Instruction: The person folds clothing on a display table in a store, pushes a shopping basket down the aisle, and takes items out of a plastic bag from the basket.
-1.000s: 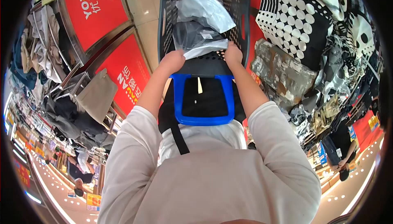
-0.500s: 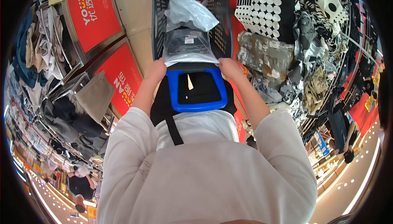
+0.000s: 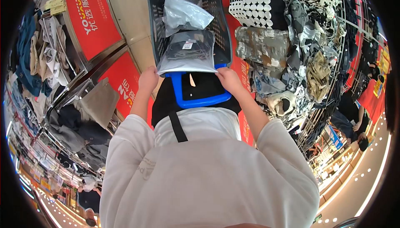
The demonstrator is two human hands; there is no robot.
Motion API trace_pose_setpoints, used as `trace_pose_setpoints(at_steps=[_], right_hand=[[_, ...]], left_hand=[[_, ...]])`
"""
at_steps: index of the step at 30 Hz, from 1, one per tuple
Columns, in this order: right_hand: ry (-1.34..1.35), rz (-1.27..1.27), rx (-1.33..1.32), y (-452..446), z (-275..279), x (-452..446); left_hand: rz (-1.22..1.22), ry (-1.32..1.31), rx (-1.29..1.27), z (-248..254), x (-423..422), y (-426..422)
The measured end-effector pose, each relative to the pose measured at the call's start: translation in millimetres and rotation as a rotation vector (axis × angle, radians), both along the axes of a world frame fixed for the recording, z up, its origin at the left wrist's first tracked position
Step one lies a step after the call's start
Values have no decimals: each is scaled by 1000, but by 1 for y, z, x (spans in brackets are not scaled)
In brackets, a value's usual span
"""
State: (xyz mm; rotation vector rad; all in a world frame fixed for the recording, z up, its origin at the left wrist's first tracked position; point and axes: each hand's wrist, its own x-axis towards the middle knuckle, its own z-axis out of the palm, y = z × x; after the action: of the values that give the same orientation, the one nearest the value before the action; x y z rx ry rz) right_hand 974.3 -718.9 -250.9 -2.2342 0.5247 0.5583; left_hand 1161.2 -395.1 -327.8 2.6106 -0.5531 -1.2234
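Observation:
A clear plastic bag with dark folded clothing and a white label inside is stretched between my hands over the near end of a dark grey shopping basket. My left hand pinches the bag's left near corner. At the opposite corner, my right hand grips the bag's edge, close to the basket's blue handle. Farther into the basket lies another crumpled, shiny plastic bag. The blue handle slants toward my waist.
Red signs with white and yellow lettering line the left side beside racks of trousers. Piled patterned garments fill the right side. Another person is at the far right.
The bag's near edge has come closer to me, and its label shows more fully. The basket has shifted slightly left in view, and its handle is more tilted.

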Motion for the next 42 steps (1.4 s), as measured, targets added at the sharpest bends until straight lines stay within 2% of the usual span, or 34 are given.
trace_pose_setpoints(at_steps=[3,5,6,8,9,11,12,15,17,19,24,26,30,32,33,35,36,38,42], right_hand=[[-52,-71,66,2,5,-4],[162,-261,253,7,10,-6],[162,-261,252,9,12,-8],[-52,-114,192,15,15,-11],[-53,-112,190,17,21,-8],[53,-112,238,25,34,0],[7,-35,200,28,35,3],[-26,-37,220,39,41,11],[-71,-47,251,46,43,16],[-15,-63,279,51,44,22],[-70,10,294,57,52,28],[-82,-64,342,59,57,27],[-67,-32,299,63,69,22],[-65,39,127,69,63,12],[-85,47,120,69,61,8],[-99,127,-28,64,56,-1],[-95,138,-67,61,54,-5],[-68,120,-113,52,56,-6],[-37,85,-215,39,48,19]], left_hand=[[62,60,19,-2,-3,8],[90,115,-12,4,-8,15],[90,114,-14,10,-11,14],[28,14,-11,22,-17,13],[30,13,-12,32,-18,7],[-60,-252,-63,58,-19,-10],[-58,-252,-62,67,-17,-17],[-112,-158,-104,87,-19,-38],[-93,137,-349,103,-30,-50],[-43,282,-466,121,-43,-69],[135,390,-477,149,-62,-107],[196,389,-471,147,-69,-111],[180,388,-465,148,-72,-106],[7,646,-510,148,-73,-102],[5,624,-518,143,-79,-101],[-239,407,-688,131,-97,-101],[-241,383,-692,133,-96,-104],[-300,477,-470,137,-90,-116],[-385,353,-419,142,-82,-134]])
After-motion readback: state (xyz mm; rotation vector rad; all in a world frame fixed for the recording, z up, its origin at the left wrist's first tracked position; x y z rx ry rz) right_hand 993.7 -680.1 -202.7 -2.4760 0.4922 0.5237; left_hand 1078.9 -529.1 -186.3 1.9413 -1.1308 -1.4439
